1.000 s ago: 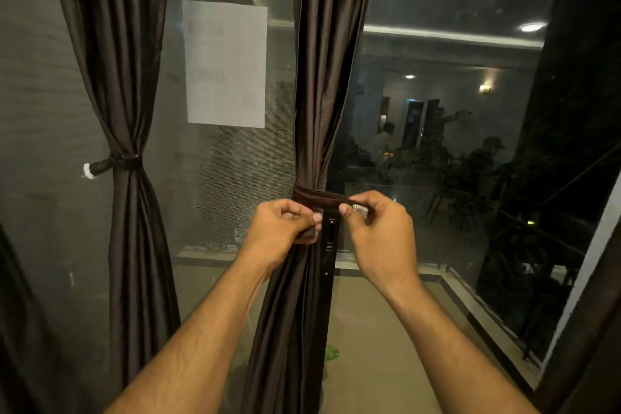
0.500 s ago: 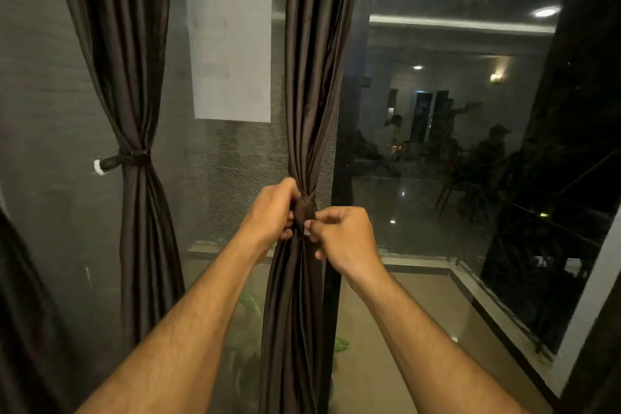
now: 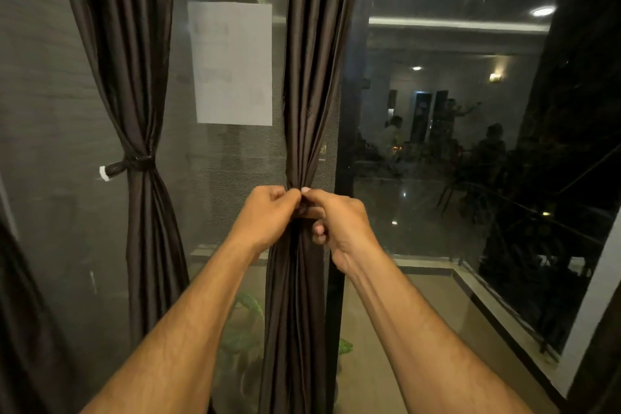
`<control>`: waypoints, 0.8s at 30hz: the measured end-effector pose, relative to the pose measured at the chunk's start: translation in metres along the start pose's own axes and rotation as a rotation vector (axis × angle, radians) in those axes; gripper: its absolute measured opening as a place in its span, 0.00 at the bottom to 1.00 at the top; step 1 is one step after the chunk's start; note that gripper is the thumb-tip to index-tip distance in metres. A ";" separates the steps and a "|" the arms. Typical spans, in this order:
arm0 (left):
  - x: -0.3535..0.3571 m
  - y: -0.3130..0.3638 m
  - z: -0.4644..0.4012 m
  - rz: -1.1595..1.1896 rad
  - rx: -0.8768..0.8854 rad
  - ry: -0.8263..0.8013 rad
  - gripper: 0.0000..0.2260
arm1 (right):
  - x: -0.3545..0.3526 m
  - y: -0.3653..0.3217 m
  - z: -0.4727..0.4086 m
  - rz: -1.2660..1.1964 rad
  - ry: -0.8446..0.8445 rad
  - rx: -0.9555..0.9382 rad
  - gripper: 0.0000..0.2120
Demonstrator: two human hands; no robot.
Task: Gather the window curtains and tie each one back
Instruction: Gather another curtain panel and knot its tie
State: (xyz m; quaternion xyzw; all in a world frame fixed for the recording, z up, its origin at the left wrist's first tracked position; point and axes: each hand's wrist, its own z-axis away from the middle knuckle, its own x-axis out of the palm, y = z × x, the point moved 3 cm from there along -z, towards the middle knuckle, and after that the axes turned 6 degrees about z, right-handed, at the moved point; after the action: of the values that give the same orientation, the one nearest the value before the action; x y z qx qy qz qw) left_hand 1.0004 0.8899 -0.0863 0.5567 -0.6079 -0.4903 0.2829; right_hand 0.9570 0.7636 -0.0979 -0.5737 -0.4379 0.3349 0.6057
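A dark brown curtain [image 3: 312, 94] hangs gathered in the middle of the window, pinched narrow at waist height. My left hand [image 3: 265, 215] and my right hand [image 3: 339, 222] meet at that pinch, fingers closed on the brown tie-back band [image 3: 304, 210], which is mostly hidden between them. To the left, a second dark curtain [image 3: 134, 77] is gathered and held by its own tie-back [image 3: 134, 163] with a white end.
Two sheets of paper [image 3: 232, 64] are stuck on the glass between the curtains. A black window frame post [image 3: 339, 178] stands just right of the middle curtain. A green plant [image 3: 245, 323] shows low behind the glass. The right pane reflects a lit room.
My hands have come together from apart at the band's two ends, and the middle curtain is cinched tighter. The view has shifted slightly.
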 end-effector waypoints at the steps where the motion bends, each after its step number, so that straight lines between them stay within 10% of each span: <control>1: -0.001 -0.003 0.000 -0.007 0.008 -0.013 0.12 | -0.001 -0.001 -0.001 -0.027 0.018 -0.015 0.11; 11: 0.008 -0.027 0.006 0.576 -0.191 0.046 0.08 | 0.007 0.014 0.002 -0.613 -0.201 0.093 0.08; 24: 0.014 -0.038 0.002 0.366 0.018 0.046 0.11 | -0.012 0.012 -0.005 0.422 0.300 -0.261 0.08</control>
State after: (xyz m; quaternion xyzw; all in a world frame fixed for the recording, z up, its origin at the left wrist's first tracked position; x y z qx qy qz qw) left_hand 1.0102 0.8812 -0.1245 0.4503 -0.6970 -0.4123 0.3761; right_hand 0.9584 0.7523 -0.1108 -0.7685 -0.2537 0.3059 0.5015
